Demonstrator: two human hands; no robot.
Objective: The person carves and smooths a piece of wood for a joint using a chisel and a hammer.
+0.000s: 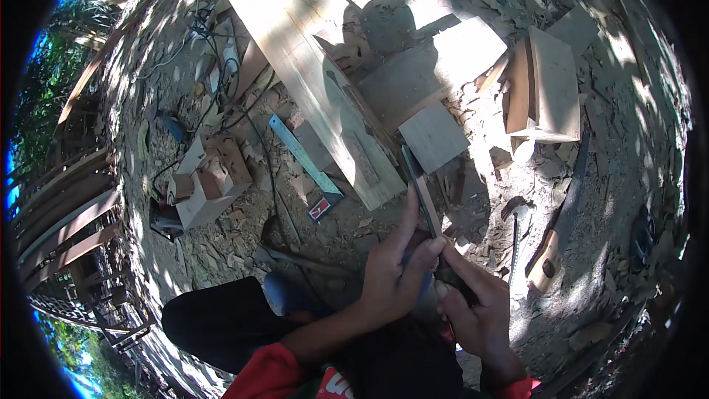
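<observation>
A long, narrow flat bar (pixel 422 196), brownish on its face and dark along one edge, slants up from between my hands. Whether it is a blade or a strip of wood I cannot make out. My left hand (pixel 399 270) pinches it near its lower end, thumb across it and index finger stretched along its side. Closed around the bar's lower end, which its fingers hide, is my right hand (pixel 476 303). The bar's tip lies in front of a square wooden block (pixel 434 137) and the end of a long, pale plank (pixel 310 66).
A try square (pixel 303 157) lies left of the plank. Farther left stands a wooden box-like piece (pixel 210 185) near dark cables (pixel 255 129). To the right are a handsaw (pixel 572 199) with a wooden handle and a larger wooden block (pixel 554 89). Wood chips litter the ground.
</observation>
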